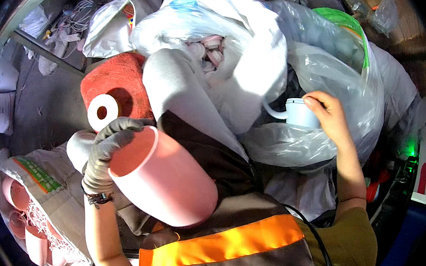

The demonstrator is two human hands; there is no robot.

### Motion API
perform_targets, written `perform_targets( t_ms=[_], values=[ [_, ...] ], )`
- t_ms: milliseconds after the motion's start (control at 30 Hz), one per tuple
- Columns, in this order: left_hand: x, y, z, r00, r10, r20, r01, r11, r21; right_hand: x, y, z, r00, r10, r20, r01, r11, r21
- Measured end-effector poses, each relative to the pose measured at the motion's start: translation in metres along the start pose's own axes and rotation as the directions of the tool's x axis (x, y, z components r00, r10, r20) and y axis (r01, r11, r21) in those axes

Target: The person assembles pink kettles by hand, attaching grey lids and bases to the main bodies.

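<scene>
My left hand (102, 158), in a grey glove, is closed on the rim of a pink plastic tub-shaped container (171, 182). The container tilts over my lap, its open mouth toward the upper left. My bare right hand (329, 115) pinches a pale blue plastic piece (301, 114) by its right side. This piece looks like a small cup with a curved handle pointing left. It is over the clear plastic bag (295, 151) at my right; whether it touches the bag I cannot tell.
A white sack (259, 53) ahead holds small pink and white pieces (212, 52). At lower left, an open woven sack (59, 197) contains pink containers (37, 244) and shreds. A tape roll (103, 112) lies on a red padded block (124, 75). A metal bar (46, 52) crosses the upper left.
</scene>
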State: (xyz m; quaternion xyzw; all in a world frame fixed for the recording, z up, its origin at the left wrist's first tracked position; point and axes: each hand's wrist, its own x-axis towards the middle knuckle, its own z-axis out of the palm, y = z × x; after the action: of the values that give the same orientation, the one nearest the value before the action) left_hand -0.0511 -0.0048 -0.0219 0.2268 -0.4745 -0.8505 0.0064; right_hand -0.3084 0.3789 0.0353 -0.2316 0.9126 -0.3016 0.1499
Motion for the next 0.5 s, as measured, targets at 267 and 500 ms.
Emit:
perform_targets(
  t_ms=[267, 500],
  values=[
    [0.025, 0.033, 0.038, 0.904, -0.032, 0.427, 0.008, 0.998, 0.058, 0.068, -0.166, 0.057, 0.622, -0.66, 0.42, 0.781, 0.492, -0.385],
    [0.052, -0.005, 0.019, 0.78, 0.208, 0.59, -0.339, 0.933, 0.12, 0.053, -0.279, 0.089, 0.181, -0.833, 0.523, 0.941, -0.007, -0.337]
  ],
)
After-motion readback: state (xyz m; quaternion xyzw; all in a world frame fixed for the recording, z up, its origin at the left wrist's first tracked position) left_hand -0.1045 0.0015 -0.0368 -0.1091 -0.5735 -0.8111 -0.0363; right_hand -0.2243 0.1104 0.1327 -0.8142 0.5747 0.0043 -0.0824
